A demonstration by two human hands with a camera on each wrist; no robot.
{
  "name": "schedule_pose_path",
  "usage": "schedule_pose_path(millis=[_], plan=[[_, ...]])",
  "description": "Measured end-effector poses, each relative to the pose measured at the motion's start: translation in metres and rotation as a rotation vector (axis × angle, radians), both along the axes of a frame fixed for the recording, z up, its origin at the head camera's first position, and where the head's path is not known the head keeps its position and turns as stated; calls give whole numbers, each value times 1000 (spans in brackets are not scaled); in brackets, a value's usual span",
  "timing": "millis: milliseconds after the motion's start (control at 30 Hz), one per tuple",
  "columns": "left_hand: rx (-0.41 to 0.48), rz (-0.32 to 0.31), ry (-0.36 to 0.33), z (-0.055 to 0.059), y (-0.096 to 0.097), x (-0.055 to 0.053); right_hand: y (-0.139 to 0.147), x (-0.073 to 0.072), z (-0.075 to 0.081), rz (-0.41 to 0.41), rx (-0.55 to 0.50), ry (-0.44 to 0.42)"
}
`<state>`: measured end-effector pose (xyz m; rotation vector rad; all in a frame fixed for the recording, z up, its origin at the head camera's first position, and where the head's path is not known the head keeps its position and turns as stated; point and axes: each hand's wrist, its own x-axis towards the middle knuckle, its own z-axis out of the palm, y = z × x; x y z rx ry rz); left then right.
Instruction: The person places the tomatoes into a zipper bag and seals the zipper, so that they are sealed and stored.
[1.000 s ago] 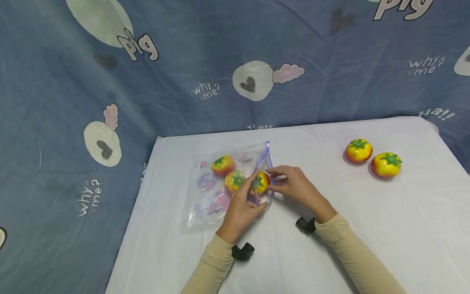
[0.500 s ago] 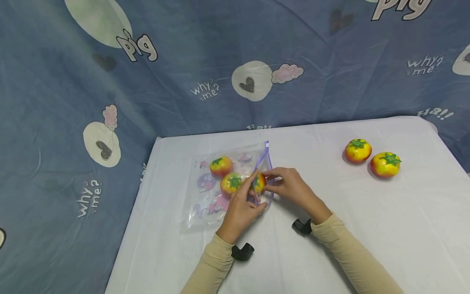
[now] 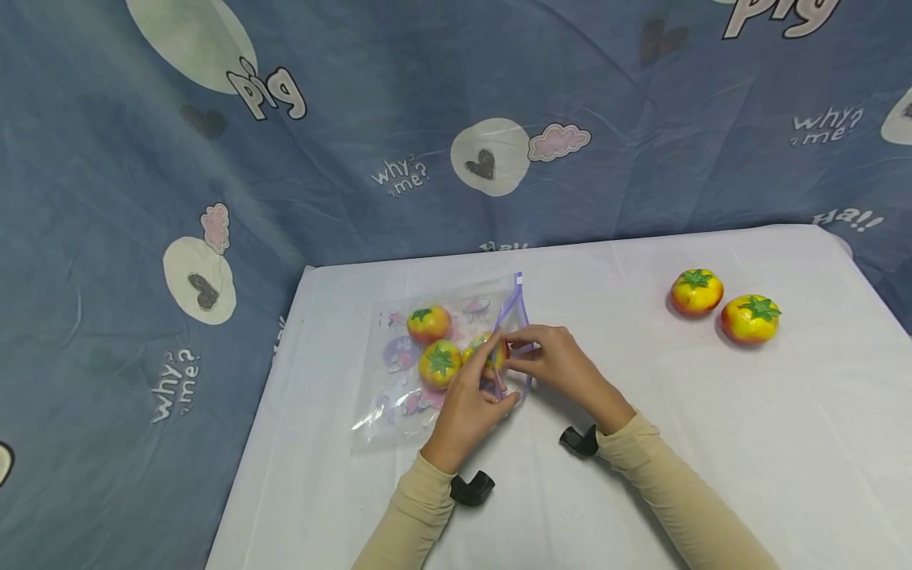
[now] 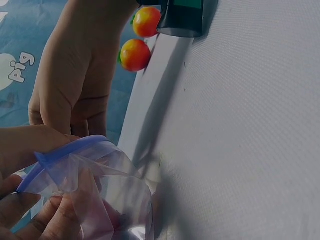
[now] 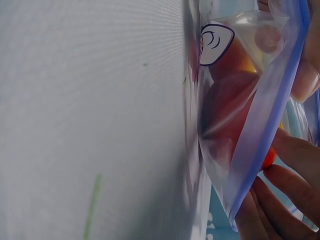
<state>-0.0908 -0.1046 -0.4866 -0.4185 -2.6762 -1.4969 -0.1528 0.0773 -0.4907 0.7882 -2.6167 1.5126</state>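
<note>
A clear zip bag point(image 3: 381, 419) with a purple zip edge and pink and purple prints lies on the white table. My left hand point(image 3: 465, 408) grips its mouth at the right end, fingers on the zip edge point(image 4: 80, 146). Two red-and-yellow toy fruits with green leafy tops, a far one point(image 3: 429, 324) and a nearer one point(image 3: 439, 364), sit inside. At the mouth, my right hand point(image 3: 566, 368) pinches a third toy fruit point(image 3: 477, 347), partly hidden behind the left fingers. The right wrist view shows its red skin point(image 5: 270, 158) between the fingertips.
Two more toy fruits, one point(image 3: 697, 293) and another point(image 3: 750, 320), stand at the table's back right. A blue printed cloth point(image 3: 399, 95) hangs behind the white-covered table point(image 3: 584, 514). Black wrist mounts point(image 3: 472, 488) sit at both cuffs.
My right hand has moved left, carrying the third toy fruit deeper into the bag. The nearer bagged fruit has shifted left and slightly toward me. The left hand stays in place.
</note>
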Motion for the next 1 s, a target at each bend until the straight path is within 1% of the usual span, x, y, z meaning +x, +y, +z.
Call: schedule_pose_path(millis=[100, 400, 767, 1000], plan=[[-4, 3, 2, 0, 0, 0, 0, 0, 0, 0, -3, -3], [-23, 6, 16, 0, 0, 1, 1, 0, 0, 34, 4, -18], [-31, -2, 23, 1, 0, 0, 3, 0, 0, 41, 45, 9], [-29, -3, 22, 0, 0, 1, 3, -1, -1, 45, 85, 46]])
